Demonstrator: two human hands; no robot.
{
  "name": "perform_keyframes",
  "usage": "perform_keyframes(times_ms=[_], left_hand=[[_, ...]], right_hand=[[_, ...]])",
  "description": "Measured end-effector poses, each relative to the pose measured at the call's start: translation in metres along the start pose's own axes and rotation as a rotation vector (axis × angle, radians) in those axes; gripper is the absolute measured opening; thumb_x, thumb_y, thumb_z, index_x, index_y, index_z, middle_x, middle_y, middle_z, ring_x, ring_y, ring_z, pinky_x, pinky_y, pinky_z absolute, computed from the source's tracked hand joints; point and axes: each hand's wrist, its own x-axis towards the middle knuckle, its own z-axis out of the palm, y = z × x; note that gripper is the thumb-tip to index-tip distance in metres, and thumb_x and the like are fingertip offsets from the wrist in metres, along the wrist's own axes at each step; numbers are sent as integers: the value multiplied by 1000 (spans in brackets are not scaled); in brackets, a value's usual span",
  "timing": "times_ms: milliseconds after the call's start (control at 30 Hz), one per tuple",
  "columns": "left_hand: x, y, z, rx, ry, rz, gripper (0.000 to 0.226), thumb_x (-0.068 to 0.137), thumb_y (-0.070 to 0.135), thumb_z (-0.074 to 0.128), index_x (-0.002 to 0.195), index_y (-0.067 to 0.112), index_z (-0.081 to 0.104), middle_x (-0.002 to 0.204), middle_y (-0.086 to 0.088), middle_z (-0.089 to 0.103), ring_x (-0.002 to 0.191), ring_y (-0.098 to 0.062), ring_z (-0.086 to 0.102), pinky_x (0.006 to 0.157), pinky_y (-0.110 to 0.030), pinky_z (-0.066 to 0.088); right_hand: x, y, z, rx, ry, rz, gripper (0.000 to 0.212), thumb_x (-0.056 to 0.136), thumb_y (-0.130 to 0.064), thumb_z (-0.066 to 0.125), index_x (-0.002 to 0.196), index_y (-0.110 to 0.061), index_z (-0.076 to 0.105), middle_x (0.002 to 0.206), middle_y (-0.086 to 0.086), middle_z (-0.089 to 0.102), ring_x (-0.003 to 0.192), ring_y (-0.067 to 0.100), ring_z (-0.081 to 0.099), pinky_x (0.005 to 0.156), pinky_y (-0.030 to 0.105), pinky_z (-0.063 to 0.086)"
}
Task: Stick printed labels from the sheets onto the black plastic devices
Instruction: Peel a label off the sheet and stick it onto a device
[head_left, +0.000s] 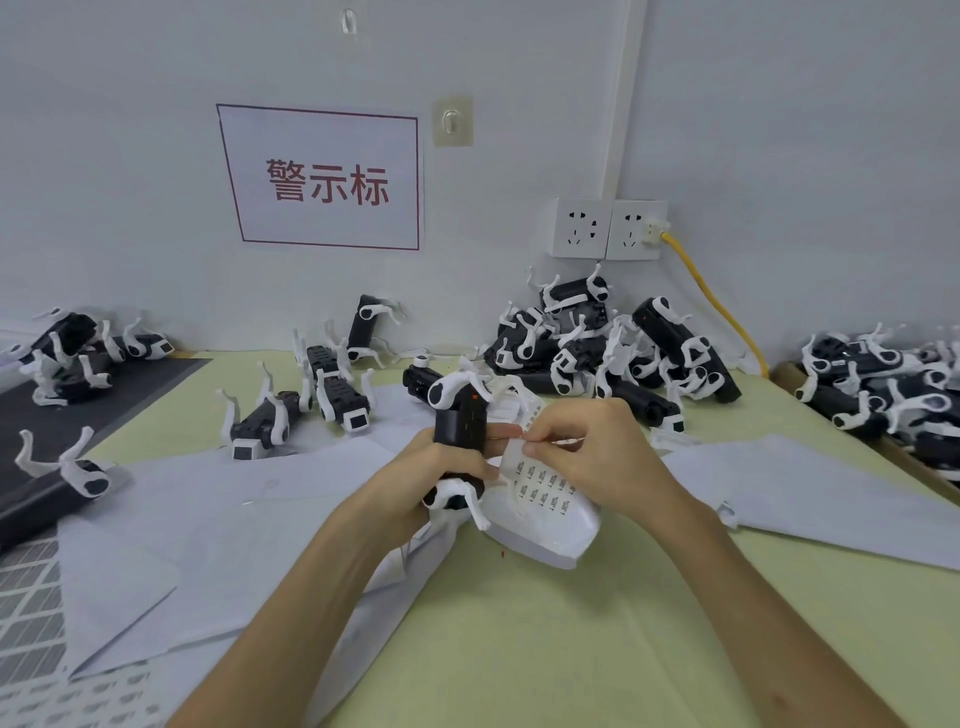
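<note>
Nearest, the left hand (415, 480) clamps a black device (460, 423) upright to steady it; the right hand (587, 457) pinches a label (511, 458) off the sheet (550, 525) alongside.

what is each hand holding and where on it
The left hand grips the black device around its body. The right hand pinches a label by its top edge, over the label sheet.
</note>
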Motion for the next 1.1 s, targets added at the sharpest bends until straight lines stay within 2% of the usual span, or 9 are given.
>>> perform_keyframes(times_ms=[67, 233, 400, 567, 700, 833, 933, 1000, 1100], left_hand=[[0, 0, 0, -14, 4, -19, 51, 66, 9, 69, 116, 17, 77, 119, -7, 71, 104, -21, 62, 89, -33, 47], [-2, 2, 0, -73, -8, -35, 58, 67, 9, 66, 124, 14, 72, 128, -9, 71, 105, -18, 66, 91, -29, 51], [-2, 1, 1, -89, 7, -42, 51, 71, 6, 67, 120, 15, 73, 119, -6, 74, 94, -13, 68, 80, -25, 54], [-2, 2, -1, -111, 28, -28, 49, 70, 6, 68, 118, 14, 75, 108, -1, 75, 83, -7, 70, 69, -19, 56], [-1, 2, -1, -99, 60, -40, 53, 66, 10, 68, 118, 16, 75, 107, -1, 71, 82, -11, 64, 73, -23, 51], [0, 2, -1, -100, 75, -3, 42, 82, 3, 67, 122, 14, 71, 121, 0, 75, 103, -14, 71, 87, -29, 54], [1, 4, -4, -168, 166, 116, 26, 87, -1, 62, 112, 4, 68, 121, -6, 74, 108, -16, 69, 80, -25, 54], [-1, 6, -7, -250, 111, 165, 13, 90, 1, 60, 98, 11, 62, 123, -8, 74, 112, -18, 69, 87, -28, 52], [-4, 8, -7, -365, 7, 176, 14, 89, 4, 60, 97, 16, 57, 128, -9, 71, 123, -21, 66, 94, -33, 52]], right_hand=[[0, 0, 0, -5, 15, -19, 10, 80, -7, 84, 81, -16, 79, 82, -8, 74, 81, 6, 71, 82, 28, 59], [-1, -3, 0, 8, 63, -71, 11, 78, -4, 85, 81, -14, 80, 85, -6, 76, 82, 5, 71, 78, 24, 58], [-1, -4, -2, 90, -13, 40, 18, 80, -4, 82, 75, -19, 75, 82, -9, 74, 84, 3, 73, 80, 25, 60], [-4, -7, -7, 163, -91, 59, 17, 82, 1, 77, 82, -15, 74, 95, -1, 74, 94, 5, 71, 81, 20, 57], [-5, -10, -11, 224, -117, 22, 28, 80, 11, 65, 81, -17, 72, 103, -5, 73, 105, 7, 68, 93, 27, 56], [1, -8, -14, 482, -50, 56, 29, 71, 2, 58, 85, -17, 74, 101, -1, 76, 104, 16, 70, 89, 30, 56], [3, -6, -14, 625, -21, 134, 36, 70, -5, 57, 91, -24, 79, 104, 1, 77, 102, 17, 70, 85, 29, 54], [3, -6, -10, 694, -56, 171, 39, 73, -7, 56, 98, -26, 80, 111, 0, 76, 104, 14, 68, 83, 28, 53], [3, -7, -5, 758, -88, 194, 41, 75, -9, 57, 105, -26, 80, 117, -1, 74, 103, 12, 67, 81, 25, 53]])
